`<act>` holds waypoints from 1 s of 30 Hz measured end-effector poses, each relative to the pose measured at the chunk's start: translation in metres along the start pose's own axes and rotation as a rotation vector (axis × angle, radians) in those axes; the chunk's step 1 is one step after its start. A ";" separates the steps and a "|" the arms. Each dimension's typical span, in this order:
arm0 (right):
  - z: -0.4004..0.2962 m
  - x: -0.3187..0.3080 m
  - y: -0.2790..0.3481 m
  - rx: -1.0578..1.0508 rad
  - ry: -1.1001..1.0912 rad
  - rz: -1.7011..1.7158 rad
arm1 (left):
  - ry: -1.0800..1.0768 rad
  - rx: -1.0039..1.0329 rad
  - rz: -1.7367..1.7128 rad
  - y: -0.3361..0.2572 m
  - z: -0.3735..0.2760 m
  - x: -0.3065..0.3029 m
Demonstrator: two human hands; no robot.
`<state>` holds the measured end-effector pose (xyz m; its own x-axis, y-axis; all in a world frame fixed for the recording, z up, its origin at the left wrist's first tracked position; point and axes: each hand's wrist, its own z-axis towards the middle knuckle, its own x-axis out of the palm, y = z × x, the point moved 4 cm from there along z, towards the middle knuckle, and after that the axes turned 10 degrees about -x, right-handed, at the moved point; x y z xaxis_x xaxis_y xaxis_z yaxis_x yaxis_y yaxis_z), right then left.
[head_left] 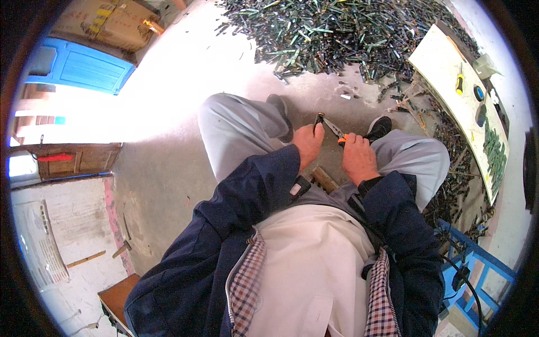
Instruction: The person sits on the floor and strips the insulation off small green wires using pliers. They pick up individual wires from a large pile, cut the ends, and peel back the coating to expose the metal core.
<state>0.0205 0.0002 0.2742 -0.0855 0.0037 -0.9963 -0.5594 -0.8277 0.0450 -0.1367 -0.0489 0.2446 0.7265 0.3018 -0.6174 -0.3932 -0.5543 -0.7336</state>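
Between my knees, my right hand (359,157) is closed round the orange-and-black handles of a pair of long-nose pliers (333,127). The jaws point up and left towards a small dark piece (318,119) with an orange-brown end, which my left hand (309,144) grips between thumb and fingers. The plier tips are at that piece; whether they clamp it cannot be told. Both hands are above the concrete floor, a short way apart.
A large heap of dark and green strip-like pieces (320,33) covers the floor ahead. At right, a pale board (452,84) bears a yellow-and-black screwdriver (460,83), a tape roll (478,93) and green strips (494,153). A blue frame (478,257) stands lower right.
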 end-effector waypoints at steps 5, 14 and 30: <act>-0.001 -0.002 -0.005 0.017 0.035 0.081 | 0.086 -0.057 0.007 -0.007 -0.005 -0.006; -0.005 -0.003 -0.004 0.056 0.000 0.081 | 0.099 -0.044 -0.155 -0.007 -0.001 -0.004; -0.008 0.001 -0.001 0.141 0.140 0.171 | 0.109 -0.063 -0.244 0.007 0.004 0.007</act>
<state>0.0280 -0.0035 0.2727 -0.0796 -0.2157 -0.9732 -0.6570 -0.7229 0.2140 -0.1364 -0.0473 0.2343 0.8530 0.3493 -0.3877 -0.1656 -0.5233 -0.8359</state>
